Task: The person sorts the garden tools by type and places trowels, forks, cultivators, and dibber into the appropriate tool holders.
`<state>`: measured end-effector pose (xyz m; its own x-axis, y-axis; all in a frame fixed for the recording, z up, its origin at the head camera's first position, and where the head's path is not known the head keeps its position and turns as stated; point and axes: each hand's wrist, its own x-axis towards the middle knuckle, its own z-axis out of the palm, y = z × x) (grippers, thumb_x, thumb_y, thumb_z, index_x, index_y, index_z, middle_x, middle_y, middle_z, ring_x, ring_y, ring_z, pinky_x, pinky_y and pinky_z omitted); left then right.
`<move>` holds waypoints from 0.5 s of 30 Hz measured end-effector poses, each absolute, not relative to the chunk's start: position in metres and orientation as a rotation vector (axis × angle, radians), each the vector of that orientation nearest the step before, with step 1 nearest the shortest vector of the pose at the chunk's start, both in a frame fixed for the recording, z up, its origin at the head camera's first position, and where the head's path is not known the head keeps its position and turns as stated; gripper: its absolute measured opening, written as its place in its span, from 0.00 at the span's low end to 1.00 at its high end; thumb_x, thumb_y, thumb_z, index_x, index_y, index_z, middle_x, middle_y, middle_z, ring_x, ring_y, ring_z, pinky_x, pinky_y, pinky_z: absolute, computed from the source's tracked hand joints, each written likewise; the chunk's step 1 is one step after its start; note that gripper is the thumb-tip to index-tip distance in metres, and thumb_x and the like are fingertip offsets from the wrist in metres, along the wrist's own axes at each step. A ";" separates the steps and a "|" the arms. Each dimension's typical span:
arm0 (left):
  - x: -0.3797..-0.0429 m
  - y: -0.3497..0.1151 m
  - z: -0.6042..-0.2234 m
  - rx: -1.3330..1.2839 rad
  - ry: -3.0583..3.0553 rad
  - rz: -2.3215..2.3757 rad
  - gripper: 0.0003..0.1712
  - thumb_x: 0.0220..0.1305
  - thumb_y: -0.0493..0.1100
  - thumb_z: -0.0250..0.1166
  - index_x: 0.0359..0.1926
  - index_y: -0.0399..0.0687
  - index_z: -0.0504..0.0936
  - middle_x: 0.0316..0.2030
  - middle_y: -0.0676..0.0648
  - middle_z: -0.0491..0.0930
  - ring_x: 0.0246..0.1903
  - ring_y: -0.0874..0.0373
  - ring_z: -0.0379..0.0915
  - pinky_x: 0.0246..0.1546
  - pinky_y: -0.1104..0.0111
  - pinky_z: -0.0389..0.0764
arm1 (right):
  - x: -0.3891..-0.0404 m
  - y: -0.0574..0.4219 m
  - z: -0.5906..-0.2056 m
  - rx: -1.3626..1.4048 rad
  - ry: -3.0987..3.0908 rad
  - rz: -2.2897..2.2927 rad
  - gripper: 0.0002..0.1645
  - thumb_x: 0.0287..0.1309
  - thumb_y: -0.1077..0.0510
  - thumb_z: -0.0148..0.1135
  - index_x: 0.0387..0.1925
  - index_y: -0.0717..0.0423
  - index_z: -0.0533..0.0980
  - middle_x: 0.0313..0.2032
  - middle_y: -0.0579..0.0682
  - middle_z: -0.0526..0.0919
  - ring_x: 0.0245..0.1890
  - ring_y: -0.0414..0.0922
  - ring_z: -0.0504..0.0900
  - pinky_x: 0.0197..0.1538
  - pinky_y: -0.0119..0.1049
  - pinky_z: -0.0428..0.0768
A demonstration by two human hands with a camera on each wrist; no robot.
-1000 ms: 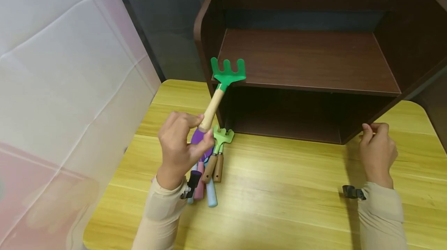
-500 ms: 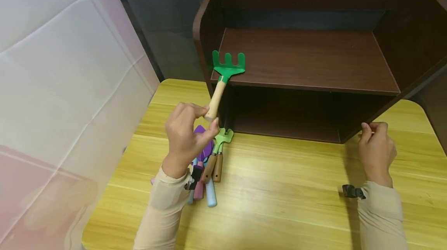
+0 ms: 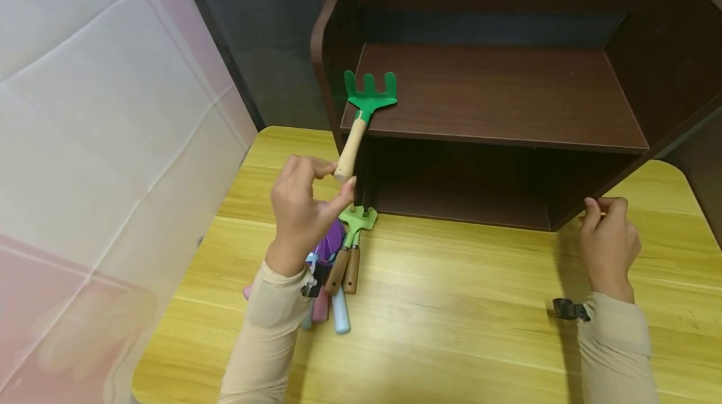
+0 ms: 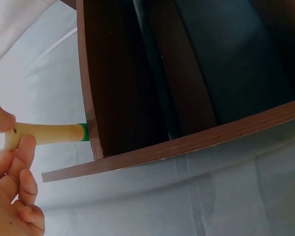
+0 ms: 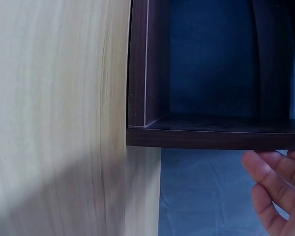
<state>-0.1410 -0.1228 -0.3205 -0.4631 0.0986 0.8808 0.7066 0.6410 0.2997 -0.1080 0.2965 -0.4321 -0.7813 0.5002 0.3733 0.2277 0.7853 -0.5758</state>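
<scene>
My left grip point(image 3: 304, 210) pinches the green rake point(image 3: 358, 128) by its handle end, at the nine-o'clock side of the shelf unit point(image 3: 491, 97); my right grip point(image 3: 612, 241) grasps its four-o'clock edge. To limit wobble, I should steer slowly.

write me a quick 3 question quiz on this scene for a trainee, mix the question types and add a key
1. Which hand holds the dark-green fork?
2. True or false: the light-green fork lies outside the shelf unit.
3. Which is nearest the right hand: a) light-green fork, b) shelf unit, c) dark-green fork?

Key:
1. The left hand.
2. True.
3. b
</scene>
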 end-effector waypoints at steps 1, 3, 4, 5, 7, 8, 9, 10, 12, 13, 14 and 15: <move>-0.141 -0.122 -0.320 -0.635 -1.947 -0.835 0.15 0.45 0.38 0.71 0.28 0.32 0.75 0.26 0.36 0.80 0.28 0.44 0.74 0.27 0.56 0.76 | -0.108 0.297 -0.432 -0.544 -2.455 0.703 0.27 0.72 0.46 0.43 0.50 0.67 0.70 0.37 0.67 0.84 0.39 0.73 0.76 0.32 0.61 0.65; -0.143 -0.122 -0.320 -0.639 -1.962 -0.834 0.16 0.45 0.38 0.73 0.28 0.33 0.74 0.26 0.36 0.81 0.28 0.44 0.75 0.28 0.56 0.76 | -0.107 0.297 -0.433 -0.547 -2.458 0.708 0.27 0.72 0.46 0.43 0.50 0.67 0.70 0.37 0.67 0.84 0.39 0.73 0.77 0.33 0.61 0.65; -0.143 -0.121 -0.321 -0.639 -1.972 -0.833 0.16 0.44 0.38 0.73 0.28 0.33 0.74 0.26 0.37 0.81 0.29 0.44 0.75 0.28 0.56 0.76 | -0.106 0.297 -0.433 -0.549 -2.459 0.710 0.27 0.72 0.46 0.43 0.50 0.67 0.70 0.37 0.67 0.84 0.39 0.73 0.77 0.33 0.61 0.65; -0.144 -0.121 -0.321 -0.639 -1.984 -0.829 0.17 0.44 0.38 0.74 0.28 0.33 0.74 0.27 0.37 0.81 0.29 0.44 0.75 0.28 0.56 0.76 | -0.106 0.297 -0.434 -0.551 -2.460 0.712 0.27 0.72 0.46 0.43 0.50 0.67 0.70 0.37 0.67 0.84 0.39 0.73 0.77 0.33 0.61 0.65; -0.146 -0.121 -0.321 -0.634 -2.012 -0.817 0.18 0.44 0.39 0.75 0.29 0.34 0.74 0.27 0.37 0.81 0.29 0.44 0.74 0.28 0.56 0.76 | -0.105 0.297 -0.434 -0.554 -2.461 0.714 0.26 0.72 0.46 0.43 0.50 0.67 0.70 0.38 0.67 0.84 0.40 0.73 0.77 0.33 0.61 0.65; -0.147 -0.121 -0.321 -0.629 -2.028 -0.810 0.18 0.45 0.39 0.75 0.29 0.34 0.74 0.27 0.37 0.81 0.29 0.44 0.74 0.28 0.57 0.76 | -0.105 0.297 -0.434 -0.552 -2.460 0.713 0.26 0.72 0.46 0.43 0.50 0.67 0.70 0.38 0.67 0.84 0.40 0.72 0.78 0.33 0.61 0.65; -0.148 -0.122 -0.321 -0.624 -2.041 -0.805 0.19 0.45 0.39 0.75 0.30 0.34 0.74 0.28 0.37 0.81 0.29 0.45 0.74 0.28 0.57 0.76 | -0.105 0.297 -0.434 -0.551 -2.458 0.712 0.26 0.72 0.46 0.43 0.50 0.67 0.70 0.38 0.67 0.84 0.40 0.72 0.78 0.33 0.60 0.65; -0.149 -0.122 -0.322 -0.616 -2.053 -0.799 0.19 0.45 0.40 0.76 0.30 0.34 0.75 0.28 0.37 0.81 0.29 0.45 0.74 0.27 0.57 0.75 | -0.105 0.297 -0.434 -0.547 -2.456 0.712 0.26 0.72 0.46 0.43 0.50 0.67 0.70 0.38 0.67 0.84 0.40 0.72 0.78 0.33 0.60 0.66; -0.151 -0.123 -0.322 -0.600 -2.071 -0.795 0.19 0.45 0.40 0.77 0.30 0.34 0.75 0.28 0.38 0.80 0.29 0.45 0.74 0.27 0.57 0.75 | -0.105 0.296 -0.434 -0.543 -2.450 0.711 0.26 0.72 0.46 0.44 0.50 0.67 0.70 0.37 0.67 0.85 0.40 0.72 0.78 0.33 0.60 0.66; -0.152 -0.124 -0.322 -0.590 -2.077 -0.795 0.20 0.45 0.40 0.77 0.30 0.34 0.75 0.28 0.38 0.80 0.29 0.46 0.73 0.27 0.57 0.75 | -0.106 0.296 -0.434 -0.540 -2.446 0.711 0.26 0.72 0.46 0.44 0.50 0.67 0.70 0.37 0.67 0.85 0.40 0.72 0.78 0.32 0.60 0.65; -0.153 -0.124 -0.323 -0.581 -2.083 -0.798 0.20 0.45 0.40 0.77 0.30 0.35 0.75 0.28 0.38 0.80 0.29 0.46 0.73 0.27 0.57 0.74 | -0.106 0.296 -0.435 -0.537 -2.442 0.710 0.26 0.71 0.46 0.44 0.50 0.67 0.70 0.37 0.67 0.85 0.39 0.72 0.78 0.32 0.60 0.65; -0.155 -0.124 -0.323 -0.571 -2.087 -0.801 0.19 0.46 0.41 0.77 0.30 0.35 0.75 0.28 0.38 0.80 0.29 0.47 0.72 0.27 0.58 0.74 | -0.106 0.296 -0.435 -0.536 -2.440 0.710 0.26 0.71 0.46 0.44 0.49 0.67 0.70 0.37 0.67 0.85 0.39 0.72 0.78 0.32 0.60 0.65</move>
<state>-0.1546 -0.1239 -0.3227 -0.5692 0.1171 0.8138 0.6318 0.6958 0.3418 -0.1060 0.2959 -0.4347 -0.7765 0.5012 0.3819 0.2181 0.7824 -0.5834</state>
